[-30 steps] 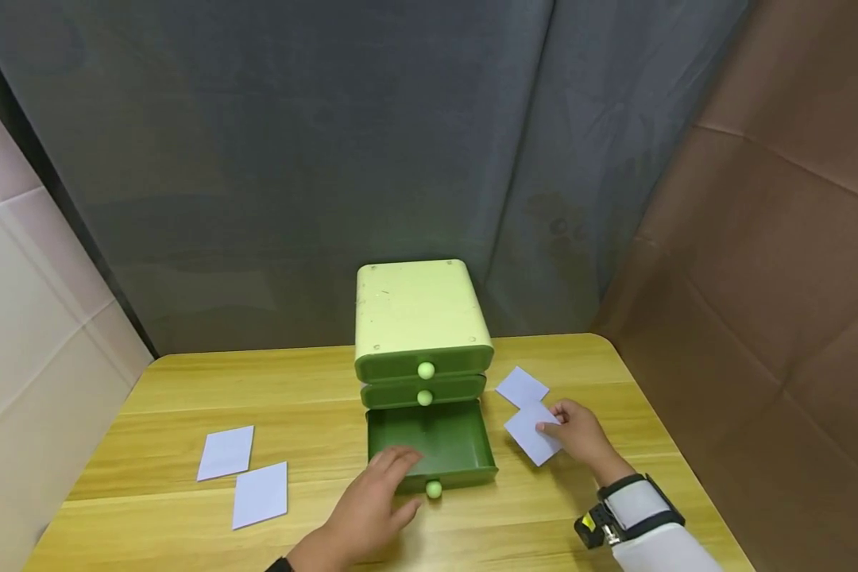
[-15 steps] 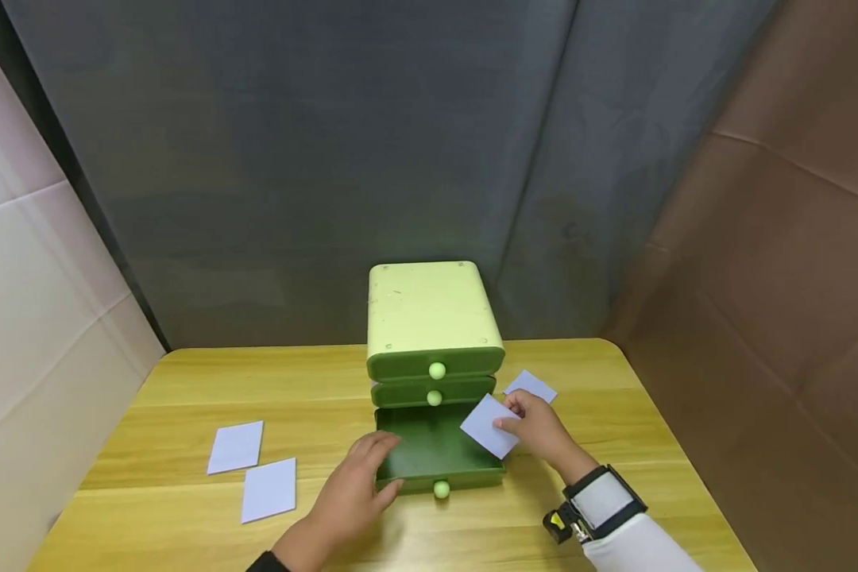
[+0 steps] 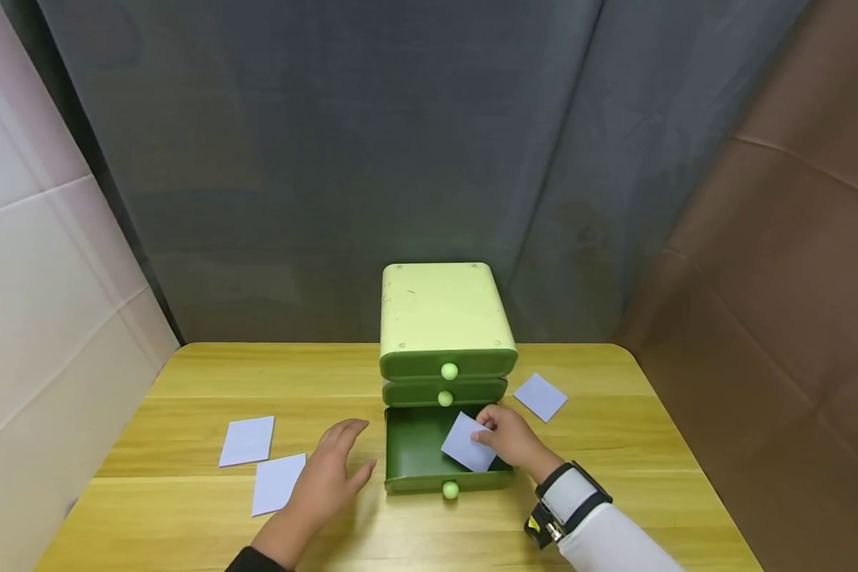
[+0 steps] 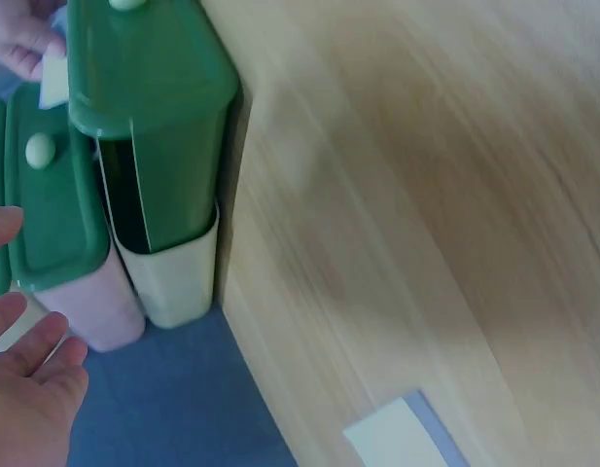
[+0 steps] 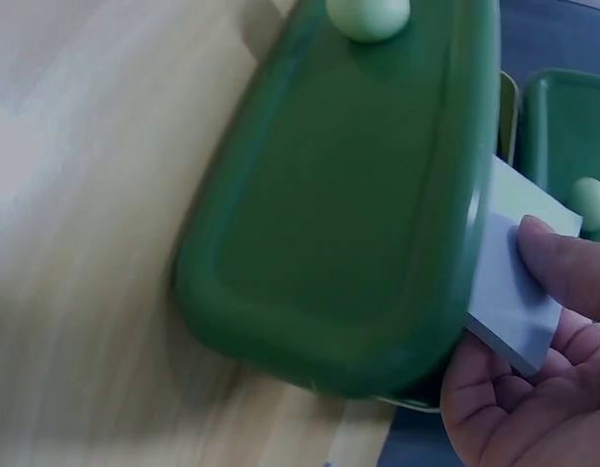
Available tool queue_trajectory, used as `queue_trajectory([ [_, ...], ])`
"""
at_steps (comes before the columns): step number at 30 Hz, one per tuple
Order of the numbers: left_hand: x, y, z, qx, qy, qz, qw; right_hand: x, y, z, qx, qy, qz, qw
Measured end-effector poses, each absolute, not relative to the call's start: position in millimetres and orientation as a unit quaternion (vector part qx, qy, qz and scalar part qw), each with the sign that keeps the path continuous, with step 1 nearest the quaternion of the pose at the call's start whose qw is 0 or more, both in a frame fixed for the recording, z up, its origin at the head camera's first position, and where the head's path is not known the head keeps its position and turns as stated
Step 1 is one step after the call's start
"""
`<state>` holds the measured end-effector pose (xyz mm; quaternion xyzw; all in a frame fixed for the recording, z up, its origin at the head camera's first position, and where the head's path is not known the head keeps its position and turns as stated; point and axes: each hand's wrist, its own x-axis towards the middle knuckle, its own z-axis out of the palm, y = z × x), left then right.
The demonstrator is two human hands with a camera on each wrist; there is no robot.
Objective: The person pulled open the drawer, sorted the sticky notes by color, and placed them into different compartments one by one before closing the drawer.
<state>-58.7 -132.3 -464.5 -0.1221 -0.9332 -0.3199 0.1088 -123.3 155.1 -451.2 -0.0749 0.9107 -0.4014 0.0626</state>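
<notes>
In the head view, my right hand (image 3: 511,437) pinches a white square note pad (image 3: 465,445) by its right side, thumb on top. The note pad (image 5: 523,282) is tilted at the open bottom drawer (image 3: 415,445), partly hidden behind the drawer front in the right wrist view. My left hand (image 3: 325,481) hovers left of the drawer, fingers spread and holding nothing. The drawer belongs to a small green cabinet (image 3: 446,310) with round pale green knobs; its two upper drawers look closed or nearly so.
Two white note pads lie left on the wooden table (image 3: 186,508): one farther back (image 3: 247,441), one nearer (image 3: 275,486), partly behind my left hand. Another note pad (image 3: 540,396) lies right of the cabinet. A dark curtain (image 3: 329,175) hangs behind the table.
My right hand has carried the note pad leftward from the table to the open drawer. My left hand has drawn back leftward from the drawer's front edge. The head view has shifted slightly.
</notes>
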Motion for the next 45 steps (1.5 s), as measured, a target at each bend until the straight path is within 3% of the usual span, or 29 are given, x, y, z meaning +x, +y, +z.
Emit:
queue_trajectory([
  [11,-60.6,-149.7,-462.7,-0.081,-0.939,-0.315,0.107,-123.9,147.4,-460.9,-0.067,0.904,-0.411,0.102],
  [45,-62.8,-153.1,-467.6,-0.077,-0.937,-0.324,0.108,-122.3,150.2,-466.6,-0.117,0.925,-0.35,0.092],
])
